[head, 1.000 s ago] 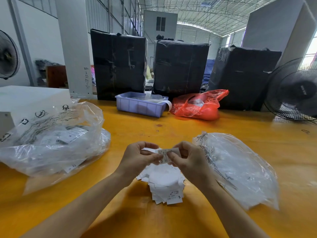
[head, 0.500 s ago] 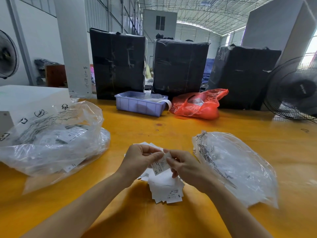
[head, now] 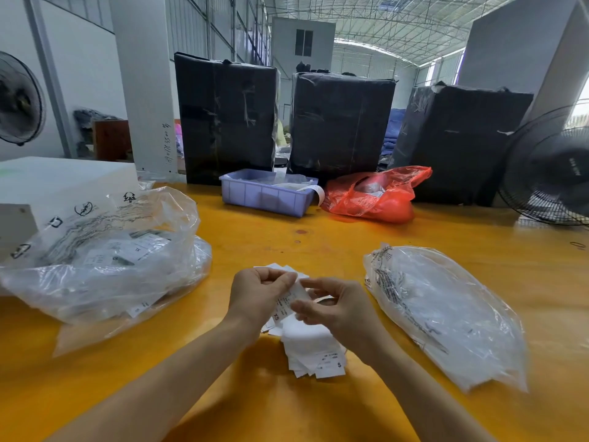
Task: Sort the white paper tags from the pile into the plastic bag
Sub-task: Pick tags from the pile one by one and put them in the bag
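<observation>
White paper tag (head: pixel 287 301) marked XS, pinched at its upper end by left hand (head: pixel 258 295), fingers curled round it; right hand (head: pixel 338 309) touching its lower edge with thumb and fingertips, fingers bent, pinching grip likely but not certain. Both held just above pile of tags (head: pixel 314 352) near front edge of yellow desk (head: pixel 318 244). Clear plastic bag (head: pixel 446 314) lying flat just right of hands. Larger bag of tags (head: pixel 105 260) toward left edge. Blue tray (head: pixel 264 199) and red bag (head: pixel 379 196) along far edge, before black-wrapped bales (head: pixel 226 116). Fan (head: pixel 554 173) at far right corner.
</observation>
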Demonstrator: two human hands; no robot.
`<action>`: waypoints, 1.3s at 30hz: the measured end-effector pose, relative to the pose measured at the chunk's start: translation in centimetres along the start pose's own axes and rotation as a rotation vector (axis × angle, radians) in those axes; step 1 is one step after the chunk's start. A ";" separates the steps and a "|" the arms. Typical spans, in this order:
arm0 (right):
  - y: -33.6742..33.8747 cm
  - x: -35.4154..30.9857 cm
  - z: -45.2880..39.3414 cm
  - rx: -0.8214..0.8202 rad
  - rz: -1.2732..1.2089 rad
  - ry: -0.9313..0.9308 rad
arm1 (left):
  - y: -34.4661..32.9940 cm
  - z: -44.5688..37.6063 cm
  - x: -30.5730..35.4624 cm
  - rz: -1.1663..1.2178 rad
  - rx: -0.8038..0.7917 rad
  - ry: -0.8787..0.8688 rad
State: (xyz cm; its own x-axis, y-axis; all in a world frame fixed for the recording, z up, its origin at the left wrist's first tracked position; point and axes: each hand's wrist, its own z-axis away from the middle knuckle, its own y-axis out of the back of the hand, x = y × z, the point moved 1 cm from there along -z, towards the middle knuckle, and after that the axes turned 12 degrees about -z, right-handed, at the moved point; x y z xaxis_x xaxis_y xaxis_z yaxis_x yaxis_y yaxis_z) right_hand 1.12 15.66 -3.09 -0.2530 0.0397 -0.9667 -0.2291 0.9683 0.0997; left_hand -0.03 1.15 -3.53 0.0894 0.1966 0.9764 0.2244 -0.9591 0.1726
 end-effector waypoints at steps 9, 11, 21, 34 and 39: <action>1.6 -0.3 -0.2 0.085 -0.298 -0.180 | -0.2 0.2 0.4 0.119 -0.133 0.183; 1.7 -0.3 -0.3 0.105 -0.306 -0.192 | 0.0 0.2 0.7 0.100 -0.167 0.232; 2.4 -0.3 -0.5 0.315 -0.326 -0.146 | 0.8 -0.1 0.6 0.017 -0.395 0.236; 9.2 0.2 -1.7 0.637 0.293 0.202 | 13.1 -4.4 3.8 -0.446 0.561 -0.150; 16.9 4.8 -3.6 0.528 0.849 -0.214 | 20.3 -5.3 0.3 -0.819 0.791 0.111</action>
State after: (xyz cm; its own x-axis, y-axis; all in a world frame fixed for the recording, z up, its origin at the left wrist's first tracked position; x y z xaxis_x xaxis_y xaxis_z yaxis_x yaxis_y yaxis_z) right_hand -7.33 31.37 -5.22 0.0465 0.7562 -0.6527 0.4044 0.5832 0.7045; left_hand -0.63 -19.36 0.99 -0.4425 0.6471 0.6209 0.7273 -0.1462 0.6706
